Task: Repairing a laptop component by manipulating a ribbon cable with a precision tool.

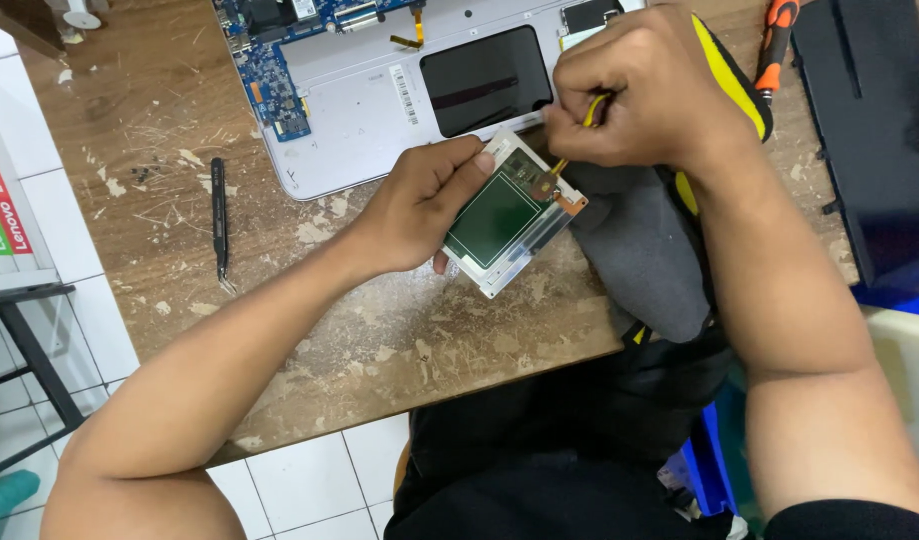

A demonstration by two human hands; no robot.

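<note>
Worn wooden table (180, 120): left hand (420, 205) pinching green-faced module (510, 215), long axis slanting up-right toward right hand (645, 90), fist-closed on yellow screwdriver (592, 112) just above.

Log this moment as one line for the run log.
left hand: holds touchpad module | right hand: yellow-handled tool, tip on module | behind: opened laptop base | left on table: tweezers

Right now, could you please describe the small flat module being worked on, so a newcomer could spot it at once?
Start at the opened silver laptop base on the worn wooden table. Just below its dark rectangular cutout, the left hand holds a small rectangular module, while the right hand applies a yellow-handled tool. It alone has a green face in a pale frame.
</note>
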